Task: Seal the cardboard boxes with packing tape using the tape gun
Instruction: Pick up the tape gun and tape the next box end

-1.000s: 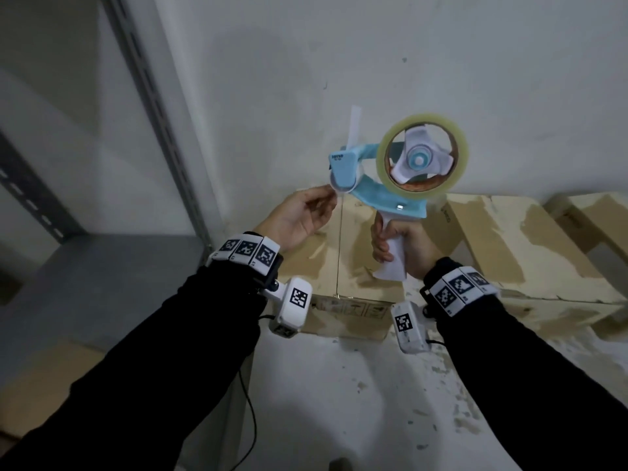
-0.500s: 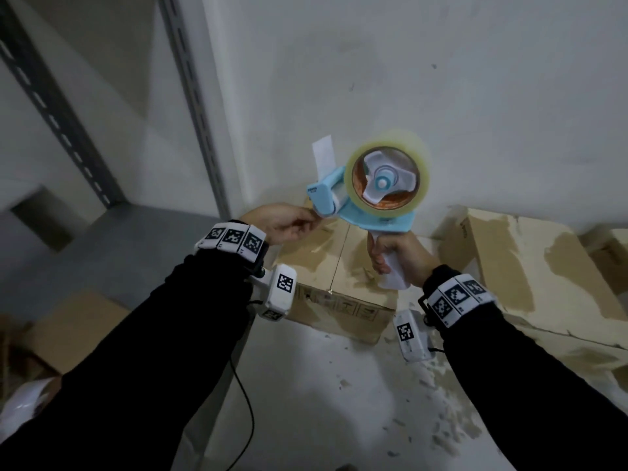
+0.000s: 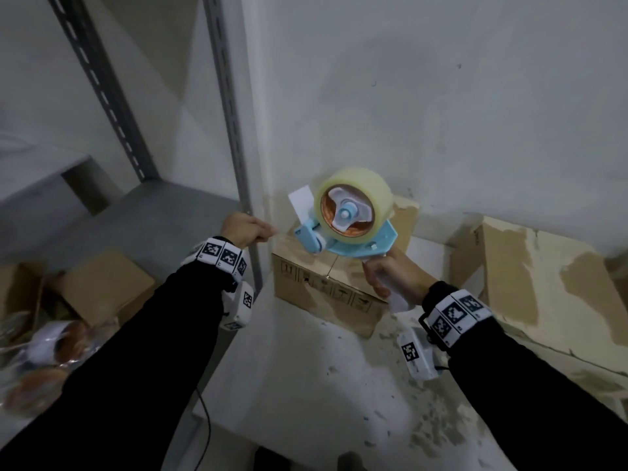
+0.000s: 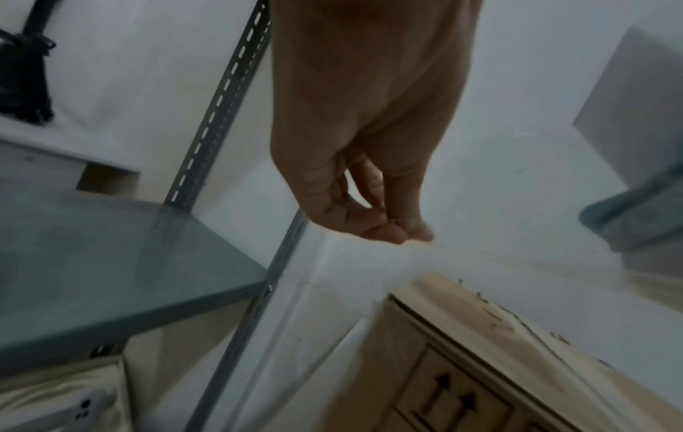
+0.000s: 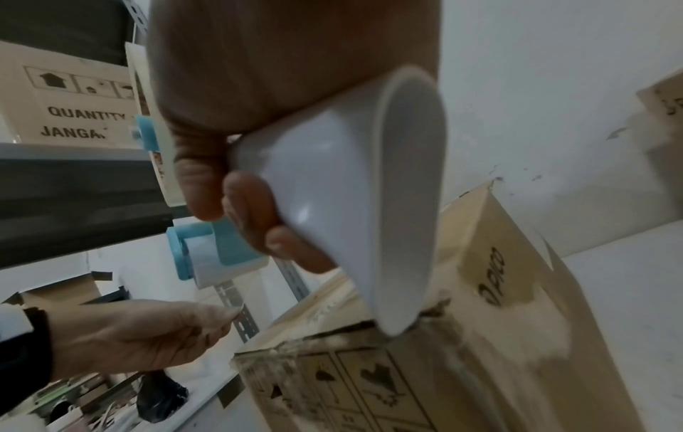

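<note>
My right hand (image 3: 385, 278) grips the white handle (image 5: 351, 204) of a light blue tape gun (image 3: 353, 239), which carries a clear tape roll (image 3: 351, 205). The gun hovers just above a closed cardboard box (image 3: 319, 287) set against the wall. My left hand (image 3: 246, 229) is to the left of the gun's nose. Its fingertips (image 4: 388, 231) pinch the free end of the tape, and a thin strand runs from them toward the gun. In the right wrist view the left hand (image 5: 147, 330) sits below the gun's blue front (image 5: 207, 251), beside the box (image 5: 406, 374).
A grey metal rack upright (image 3: 231, 130) and its shelf (image 3: 136, 226) stand close on the left. A second, larger box (image 3: 530, 283) lies to the right. More boxes (image 3: 102, 283) and bagged tape rolls (image 3: 44, 351) sit low on the left. The white floor (image 3: 323, 385) is dusty.
The tape gun has come down and sits lower over the box. My left hand has moved left, away from the gun's nose, drawing the tape out.
</note>
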